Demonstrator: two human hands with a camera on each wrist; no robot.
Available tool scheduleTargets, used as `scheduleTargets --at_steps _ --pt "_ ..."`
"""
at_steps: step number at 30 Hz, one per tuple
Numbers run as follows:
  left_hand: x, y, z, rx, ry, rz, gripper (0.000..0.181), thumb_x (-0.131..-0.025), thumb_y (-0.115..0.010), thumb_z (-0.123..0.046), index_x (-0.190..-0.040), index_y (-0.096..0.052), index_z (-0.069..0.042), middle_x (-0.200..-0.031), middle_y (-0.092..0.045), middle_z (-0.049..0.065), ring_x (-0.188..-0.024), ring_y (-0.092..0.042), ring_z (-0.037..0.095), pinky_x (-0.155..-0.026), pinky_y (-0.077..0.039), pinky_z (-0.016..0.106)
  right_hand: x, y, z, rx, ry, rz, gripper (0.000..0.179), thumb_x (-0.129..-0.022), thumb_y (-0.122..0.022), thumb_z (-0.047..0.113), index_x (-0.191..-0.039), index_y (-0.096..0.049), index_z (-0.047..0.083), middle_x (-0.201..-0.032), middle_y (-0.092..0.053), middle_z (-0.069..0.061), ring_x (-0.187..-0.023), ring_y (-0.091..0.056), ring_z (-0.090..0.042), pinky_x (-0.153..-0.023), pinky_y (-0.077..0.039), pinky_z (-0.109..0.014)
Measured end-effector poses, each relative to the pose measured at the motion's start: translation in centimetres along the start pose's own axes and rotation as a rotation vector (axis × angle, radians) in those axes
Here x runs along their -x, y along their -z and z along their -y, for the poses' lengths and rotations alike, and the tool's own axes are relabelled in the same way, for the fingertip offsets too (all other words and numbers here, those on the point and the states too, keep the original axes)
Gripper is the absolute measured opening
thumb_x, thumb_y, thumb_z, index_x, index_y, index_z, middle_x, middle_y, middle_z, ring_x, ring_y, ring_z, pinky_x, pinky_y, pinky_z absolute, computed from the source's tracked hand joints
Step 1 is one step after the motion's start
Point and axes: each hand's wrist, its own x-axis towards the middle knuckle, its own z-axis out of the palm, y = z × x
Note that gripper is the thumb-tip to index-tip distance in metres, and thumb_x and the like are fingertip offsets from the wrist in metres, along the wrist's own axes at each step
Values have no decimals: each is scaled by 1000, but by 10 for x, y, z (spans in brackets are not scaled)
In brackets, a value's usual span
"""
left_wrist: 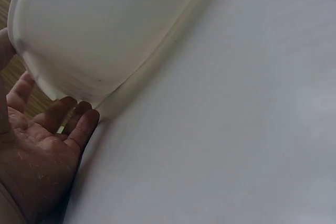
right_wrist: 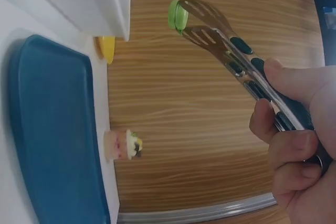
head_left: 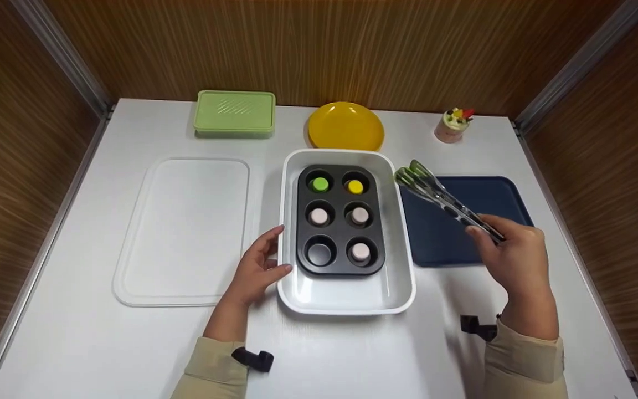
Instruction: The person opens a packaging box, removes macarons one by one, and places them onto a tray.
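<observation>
My right hand (head_left: 518, 255) grips a pair of metal tongs (right_wrist: 239, 61) with slotted heads. A small round green piece (right_wrist: 178, 16) sits between the tong tips, above the right rim of a white tub (head_left: 346, 296). My left hand (head_left: 258, 266) holds that tub's left wall, thumb over the rim and the other fingers against the outside. Inside the tub lies a dark muffin tin (head_left: 340, 266). Its cups hold a green piece (head_left: 319, 184), a yellow piece (head_left: 355, 187) and three pale pink pieces (head_left: 360, 215); the front left cup (head_left: 319, 252) shows bare metal.
A translucent lid (head_left: 186, 227) lies to the left, a navy tray (head_left: 463, 221) to the right. Along the back stand a green lidded box (head_left: 235, 112), a yellow plate (head_left: 345, 126) and a dessert cup (head_left: 452, 126). Wood-grain panels (head_left: 330, 50) enclose the white table.
</observation>
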Motion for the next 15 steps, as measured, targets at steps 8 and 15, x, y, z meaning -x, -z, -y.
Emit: scheduleTargets --at_steps 8,15 --pt "-1 1 2 -6 -6 -1 76 -84 -75 10 -153 -42 11 -139 -56 36 -123 -59 40 -92 -58 33 0 -5 -9 62 -195 15 23 -89 -83 2 -110 -79 -7 -93 -77 -27 -77 -73 -42 -65 -36 -7" --pt "0 0 1 -1 3 0 79 -83 -75 11 -155 -42 10 -141 -56 35 -126 -58 41 -93 -58 34 1 -15 -17 103 -291 70 29 -95 -79 10 -117 -77 -7 -105 -75 -30 -93 -72 -52 -76 -56 -62"
